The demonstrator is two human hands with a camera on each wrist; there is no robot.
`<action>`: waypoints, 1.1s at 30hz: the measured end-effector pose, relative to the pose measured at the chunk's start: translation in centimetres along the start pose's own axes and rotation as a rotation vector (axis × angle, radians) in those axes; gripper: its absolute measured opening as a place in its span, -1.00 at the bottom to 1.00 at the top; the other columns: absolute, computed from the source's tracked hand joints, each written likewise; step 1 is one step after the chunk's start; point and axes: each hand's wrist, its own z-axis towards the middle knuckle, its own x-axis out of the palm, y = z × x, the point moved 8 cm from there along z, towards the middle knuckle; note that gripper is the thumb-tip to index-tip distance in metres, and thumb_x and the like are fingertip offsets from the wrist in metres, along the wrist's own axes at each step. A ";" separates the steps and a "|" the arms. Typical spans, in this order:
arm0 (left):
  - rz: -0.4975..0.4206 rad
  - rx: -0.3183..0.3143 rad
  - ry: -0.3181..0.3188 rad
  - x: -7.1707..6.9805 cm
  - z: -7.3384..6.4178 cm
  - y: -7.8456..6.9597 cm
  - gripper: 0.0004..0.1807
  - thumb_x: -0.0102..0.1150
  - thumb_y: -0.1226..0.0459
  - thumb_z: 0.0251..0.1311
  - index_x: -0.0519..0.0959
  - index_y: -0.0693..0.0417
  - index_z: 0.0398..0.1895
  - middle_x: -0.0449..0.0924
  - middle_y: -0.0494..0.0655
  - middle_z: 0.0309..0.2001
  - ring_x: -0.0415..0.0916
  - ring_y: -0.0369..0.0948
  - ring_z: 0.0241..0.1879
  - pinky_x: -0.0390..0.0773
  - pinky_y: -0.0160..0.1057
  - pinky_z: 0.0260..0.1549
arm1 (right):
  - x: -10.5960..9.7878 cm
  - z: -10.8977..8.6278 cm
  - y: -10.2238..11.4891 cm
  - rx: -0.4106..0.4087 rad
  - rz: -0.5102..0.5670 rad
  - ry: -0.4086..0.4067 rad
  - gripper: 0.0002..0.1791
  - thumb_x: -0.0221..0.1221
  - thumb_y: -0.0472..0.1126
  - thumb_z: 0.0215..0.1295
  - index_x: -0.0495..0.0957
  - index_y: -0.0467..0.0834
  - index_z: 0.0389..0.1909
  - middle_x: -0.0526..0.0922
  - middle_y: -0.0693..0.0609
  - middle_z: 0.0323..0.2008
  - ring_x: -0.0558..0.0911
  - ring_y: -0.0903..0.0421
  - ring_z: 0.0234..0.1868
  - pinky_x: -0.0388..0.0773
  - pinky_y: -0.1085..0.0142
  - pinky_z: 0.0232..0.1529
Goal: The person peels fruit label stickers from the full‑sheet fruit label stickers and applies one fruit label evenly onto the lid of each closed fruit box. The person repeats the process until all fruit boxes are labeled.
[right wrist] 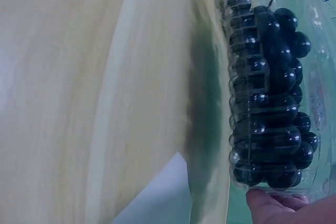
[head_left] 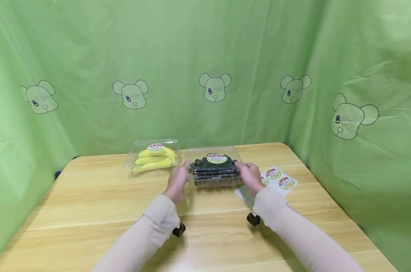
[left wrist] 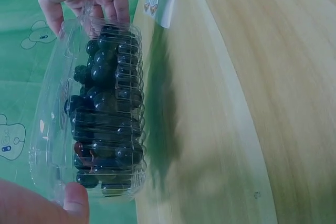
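A clear plastic clamshell box (head_left: 214,182) of dark grapes (left wrist: 105,72) is held by both hands at mid-table. It has a round fruit label (head_left: 217,158) on its lid. My left hand (head_left: 177,180) grips the box's left end, and my right hand (head_left: 251,177) grips its right end. Both wrist views show a shadow on the wood beside the box, which looks raised a little off the table. The fingers under the box are partly hidden.
To the left lies another clear clamshell box (head_left: 130,172) with bananas (head_left: 154,163) and a similar label (head_left: 155,147). A white sticker sheet (head_left: 291,190) lies right, partly behind the right forearm. Green curtains (head_left: 178,45) enclose the wooden table (head_left: 100,196).
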 end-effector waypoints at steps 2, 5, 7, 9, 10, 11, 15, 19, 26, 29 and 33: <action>0.001 0.005 -0.016 -0.1 0.1 -0.1 -0.23 -0.12 -0.18 0.37 0.21 0.22 0.39 0.36 0.15 0.20 0.35 0.06 0.10 0.20 0.20 0.26 | 0.0 0.2 0.0 -0.005 0.001 -0.004 -0.35 0.02 0.01 0.43 0.22 -0.36 0.34 0.36 -0.25 0.23 0.32 -0.15 0.23 0.24 -0.02 0.31; -0.003 0.010 -0.042 -0.2 0.3 -0.2 -0.36 -0.12 -0.17 0.37 0.38 0.21 0.15 0.45 0.07 -0.06 0.39 -0.01 -0.02 0.25 0.16 0.23 | -0.1 0.6 -0.1 0.000 -0.002 -0.013 -0.35 0.02 0.03 0.43 0.23 -0.34 0.34 0.37 -0.24 0.23 0.33 -0.13 0.21 0.27 -0.01 0.29; -0.018 0.020 -0.054 -0.3 0.4 -0.3 -0.47 -0.11 -0.16 0.38 0.43 0.16 -0.09 0.43 -0.03 -0.28 0.38 -0.08 -0.16 0.29 0.12 0.18 | -0.1 0.8 -0.1 0.003 -0.003 -0.021 -0.36 0.02 0.04 0.43 0.25 -0.33 0.33 0.38 -0.22 0.20 0.35 -0.11 0.18 0.30 0.01 0.26; -0.052 0.032 -0.062 -0.3 0.5 -0.3 -0.55 -0.10 -0.13 0.39 0.39 0.08 -0.31 0.35 -0.14 -0.44 0.33 -0.13 -0.29 0.33 0.06 0.10 | -0.1 1.1 0.0 0.004 -0.004 -0.031 -0.37 0.01 0.04 0.43 0.26 -0.33 0.32 0.40 -0.21 0.19 0.36 -0.10 0.15 0.32 0.03 0.24; -0.074 0.036 -0.063 -0.3 0.6 -0.4 -0.57 -0.09 -0.11 0.40 0.35 0.04 -0.41 0.30 -0.17 -0.50 0.29 -0.16 -0.34 0.34 0.01 0.05 | -0.1 1.1 0.1 0.005 -0.001 -0.034 -0.37 0.02 0.04 0.42 0.26 -0.33 0.31 0.40 -0.21 0.18 0.37 -0.09 0.14 0.34 0.04 0.23; -0.099 0.041 -0.067 -0.3 0.7 -0.4 -0.58 -0.07 -0.09 0.40 0.32 0.00 -0.48 0.27 -0.20 -0.54 0.26 -0.19 -0.39 0.34 -0.04 0.00 | -0.1 1.2 0.1 0.005 0.001 -0.036 -0.37 0.02 0.04 0.42 0.26 -0.33 0.31 0.40 -0.21 0.18 0.37 -0.10 0.14 0.34 0.04 0.23; -0.214 0.064 -0.059 -0.2 1.1 -0.4 -0.62 -0.03 -0.03 0.41 0.30 -0.05 -0.53 0.20 -0.25 -0.64 0.18 -0.26 -0.52 0.30 -0.19 -0.11 | 0.0 1.6 0.2 0.009 0.013 -0.041 -0.37 0.02 0.03 0.42 0.25 -0.32 0.33 0.40 -0.20 0.18 0.37 -0.09 0.15 0.34 0.05 0.23; -0.294 0.088 -0.031 -0.1 1.6 -0.2 -0.72 0.00 0.05 0.42 0.41 0.08 -0.29 0.18 -0.25 -0.62 0.15 -0.29 -0.56 0.29 -0.23 -0.15 | 0.2 2.1 0.2 0.010 0.041 -0.039 -0.37 0.04 0.02 0.41 0.26 -0.31 0.33 0.41 -0.20 0.17 0.36 -0.09 0.17 0.32 0.06 0.25; -0.325 0.098 0.025 0.3 2.1 0.0 -0.52 0.00 0.12 0.42 0.35 0.35 0.18 0.29 -0.01 -0.16 0.35 -0.06 -0.05 0.30 -0.09 0.22 | 0.4 3.0 0.2 -0.014 0.056 -0.012 -0.33 0.04 0.05 0.42 0.24 -0.34 0.33 0.37 -0.24 0.22 0.34 -0.15 0.23 0.27 0.01 0.30; -0.319 0.107 0.040 0.3 2.1 -0.1 -0.46 -0.01 0.12 0.43 0.32 0.40 0.25 0.30 0.18 0.13 0.28 0.09 0.24 0.16 -0.04 0.36 | 0.4 3.4 0.2 -0.029 0.069 0.013 -0.33 0.03 0.05 0.44 0.22 -0.36 0.33 0.36 -0.25 0.22 0.36 -0.13 0.18 0.31 0.03 0.27; -0.297 0.121 0.042 0.4 2.2 -0.3 -0.45 0.01 0.11 0.42 0.32 0.40 0.25 0.18 0.29 0.36 0.16 0.14 0.36 0.11 -0.02 0.38 | 0.4 3.8 0.1 -0.034 0.103 0.029 -0.34 0.02 0.03 0.46 0.21 -0.38 0.33 0.36 -0.25 0.21 0.36 -0.11 0.16 0.33 0.05 0.27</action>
